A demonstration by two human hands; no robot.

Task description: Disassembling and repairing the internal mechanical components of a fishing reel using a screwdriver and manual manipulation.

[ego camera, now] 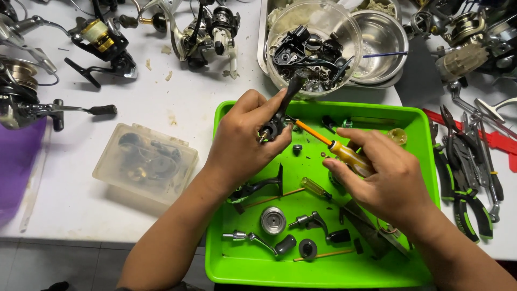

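Note:
My left hand (pixel 245 137) grips a black fishing-reel body part (pixel 281 110) and holds it upright above a bright green tray (pixel 425 140). In my right hand (pixel 385 175) is a screwdriver (pixel 336 148) with an amber handle and orange shaft, its tip touching the reel part. Lying in the tray are a reel handle (pixel 258 241), a silver spool (pixel 273 220), a second yellow-handled screwdriver (pixel 315 187) and several small black parts.
A clear round bowl (pixel 353 32) of black reel parts and a steel bowl (pixel 385 37) stand behind the tray. Several fishing reels (pixel 207 29) lie along the back and left. A lidded plastic box (pixel 145 161) sits left; pliers (pixel 463 183) and tools lie right.

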